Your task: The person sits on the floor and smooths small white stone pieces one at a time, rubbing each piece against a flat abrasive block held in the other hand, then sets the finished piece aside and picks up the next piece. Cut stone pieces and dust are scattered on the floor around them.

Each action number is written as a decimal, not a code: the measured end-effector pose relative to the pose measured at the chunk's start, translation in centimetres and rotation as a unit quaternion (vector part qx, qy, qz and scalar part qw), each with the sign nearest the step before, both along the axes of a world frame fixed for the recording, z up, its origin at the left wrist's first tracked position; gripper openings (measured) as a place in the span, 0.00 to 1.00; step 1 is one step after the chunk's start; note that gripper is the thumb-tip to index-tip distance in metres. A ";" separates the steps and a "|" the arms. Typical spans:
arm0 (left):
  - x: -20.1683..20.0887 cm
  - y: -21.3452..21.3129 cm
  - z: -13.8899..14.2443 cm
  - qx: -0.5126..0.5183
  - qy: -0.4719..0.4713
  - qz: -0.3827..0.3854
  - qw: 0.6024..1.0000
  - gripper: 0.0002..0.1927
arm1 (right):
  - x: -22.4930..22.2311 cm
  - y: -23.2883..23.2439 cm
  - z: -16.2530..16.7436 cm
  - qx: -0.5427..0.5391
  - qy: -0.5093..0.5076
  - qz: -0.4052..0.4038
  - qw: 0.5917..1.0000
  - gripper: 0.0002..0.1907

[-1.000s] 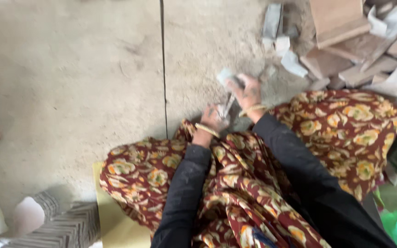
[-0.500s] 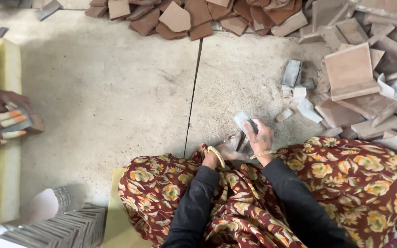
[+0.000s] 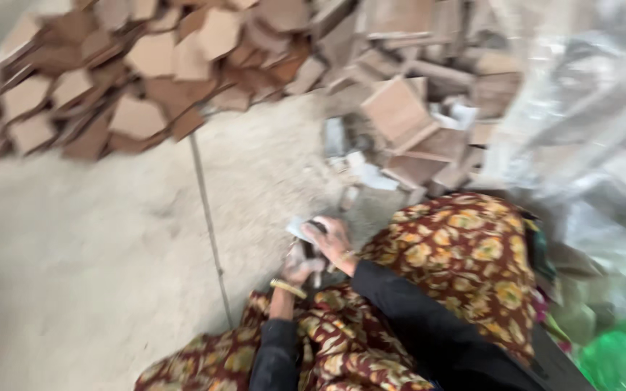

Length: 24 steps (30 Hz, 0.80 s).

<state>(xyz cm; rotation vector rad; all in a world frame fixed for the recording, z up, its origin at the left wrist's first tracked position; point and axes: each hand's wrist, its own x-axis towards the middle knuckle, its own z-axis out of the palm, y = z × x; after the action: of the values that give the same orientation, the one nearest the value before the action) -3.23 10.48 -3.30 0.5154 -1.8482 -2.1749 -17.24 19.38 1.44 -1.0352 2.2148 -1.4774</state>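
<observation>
The floor (image 3: 96, 253) is rough, dusty concrete. The brown tiles (image 3: 139, 116) look like matt clay. The flowered cloth (image 3: 465, 268) looks soft, and the clear plastic sheet (image 3: 588, 108) is shiny.

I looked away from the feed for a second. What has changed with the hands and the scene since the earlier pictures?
Mostly the view: it tipped up, so the heap of brown tiles now fills the top, and the other person's hands at the left edge are out of sight. The right hand still grips the pale flat piece, with the left hand close below it, over the patterned cloth.
</observation>
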 end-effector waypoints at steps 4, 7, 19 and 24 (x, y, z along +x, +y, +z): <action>-0.7 0.1 -0.3 -0.090 0.092 0.008 0.992 0.58 | -1.3 -1.0 -1.2 -0.028 -0.016 -0.058 0.998 0.29; -1.3 0.0 -0.2 0.055 0.019 0.006 0.998 0.57 | -0.8 -0.5 -1.4 0.032 -0.008 -0.044 0.998 0.30; 0.7 -0.4 1.5 -0.069 0.046 0.018 0.996 0.55 | -0.2 -0.8 0.6 -0.060 0.036 -0.029 0.997 0.18; 1.7 2.0 3.0 -0.105 -0.019 0.044 0.993 0.44 | 3.5 0.5 4.4 -0.061 0.038 0.038 0.997 0.15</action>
<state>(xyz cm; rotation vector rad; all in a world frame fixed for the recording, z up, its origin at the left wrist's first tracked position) -1.49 12.48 -0.31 0.5853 -2.0042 -1.8987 -13.70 19.89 5.86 -1.2180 2.1330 -1.5811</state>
